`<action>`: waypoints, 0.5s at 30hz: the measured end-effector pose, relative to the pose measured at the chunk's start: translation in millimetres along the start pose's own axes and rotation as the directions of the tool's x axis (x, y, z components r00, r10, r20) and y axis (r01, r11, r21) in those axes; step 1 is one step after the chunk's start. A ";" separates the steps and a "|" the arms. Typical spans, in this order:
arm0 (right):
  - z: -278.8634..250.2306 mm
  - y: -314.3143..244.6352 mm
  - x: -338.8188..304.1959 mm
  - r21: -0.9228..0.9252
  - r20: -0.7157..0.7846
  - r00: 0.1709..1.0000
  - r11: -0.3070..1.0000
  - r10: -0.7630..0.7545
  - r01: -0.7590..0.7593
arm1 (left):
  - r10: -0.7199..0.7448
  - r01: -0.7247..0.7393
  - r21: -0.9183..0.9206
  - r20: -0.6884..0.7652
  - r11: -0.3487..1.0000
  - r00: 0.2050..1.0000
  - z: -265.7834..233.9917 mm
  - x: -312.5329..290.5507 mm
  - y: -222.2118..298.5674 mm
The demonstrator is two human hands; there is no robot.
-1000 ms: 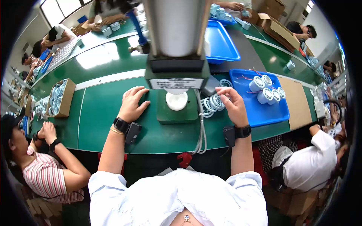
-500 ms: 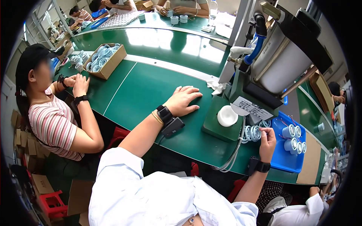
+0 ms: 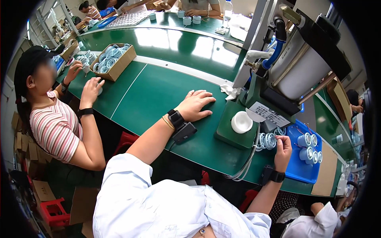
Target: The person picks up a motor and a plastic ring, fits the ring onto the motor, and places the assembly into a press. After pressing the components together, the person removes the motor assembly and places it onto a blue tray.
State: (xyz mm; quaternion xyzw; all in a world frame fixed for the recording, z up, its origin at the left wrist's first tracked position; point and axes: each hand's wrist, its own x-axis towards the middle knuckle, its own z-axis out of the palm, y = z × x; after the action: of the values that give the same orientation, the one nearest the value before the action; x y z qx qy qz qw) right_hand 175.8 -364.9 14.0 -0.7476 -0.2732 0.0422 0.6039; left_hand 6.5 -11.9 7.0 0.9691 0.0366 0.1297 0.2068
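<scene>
My left hand (image 3: 194, 106) lies palm down on the green tabletop (image 3: 158, 89), fingers stretched out and holding nothing. To its right, a round white holder (image 3: 241, 122) sits on the green base of a press. My right hand (image 3: 282, 152) is at the right end of a row of light blue plastic rings (image 3: 266, 141), beside that base. Its thumb and fingertips are drawn together at the last ring and appear to grip it; the exact contact is partly hidden. Right of this hand, a blue tray (image 3: 297, 174) holds several light blue cup-shaped parts (image 3: 305, 154) with thin red wires.
The press (image 3: 293, 71) with its grey cylinder and blue hose (image 3: 272, 58) rises over the white holder. Grey cables (image 3: 248, 164) hang over the table edge. At left, a co-worker (image 3: 55, 127) sits by a cardboard box (image 3: 119, 65) of light blue rings. Crumpled tissue (image 3: 230, 91) lies near the press.
My hands keep their places; the view has shifted slightly. The co-worker at left has moved their hands apart, with one raised toward the box.
</scene>
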 end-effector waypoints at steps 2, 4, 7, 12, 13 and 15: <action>0.7 -0.8 -0.9 -0.005 0.001 1.000 1.000 -0.006 0.006 | -0.014 0.014 -0.003 0.005 1.000 1.000 -1.5 -2.1 0.9; 0.9 -0.9 -1.3 -0.002 0.008 1.000 1.000 -0.012 0.012 | -0.015 0.015 0.001 0.003 1.000 1.000 -1.5 -1.8 0.5; -1.6 0.6 -0.9 0.037 0.010 1.000 0.999 0.008 -0.008 | -0.025 0.025 0.008 -0.004 1.000 1.000 -0.9 -1.0 0.2; -3.0 1.2 0.3 -0.019 0.017 0.998 0.998 -0.058 0.058 | -0.081 0.082 0.002 -0.164 0.997 0.983 -17.9 -11.0 -7.0; -3.3 3.3 0.0 -0.026 0.017 0.998 0.998 -0.062 0.063 | -0.128 0.157 0.100 -0.251 0.982 0.959 -30.9 -15.6 -11.4; -4.9 5.4 -0.9 -0.049 0.007 0.998 0.997 -0.062 0.062 | -0.204 0.291 0.204 -0.363 0.934 0.909 -63.3 -28.8 -29.3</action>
State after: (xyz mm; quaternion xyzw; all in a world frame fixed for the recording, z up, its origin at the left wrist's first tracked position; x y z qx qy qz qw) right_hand 178.8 -370.3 10.1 -0.7532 -0.2987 0.0186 0.5857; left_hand -38.6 36.0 43.9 0.9383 0.2113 0.2596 0.0866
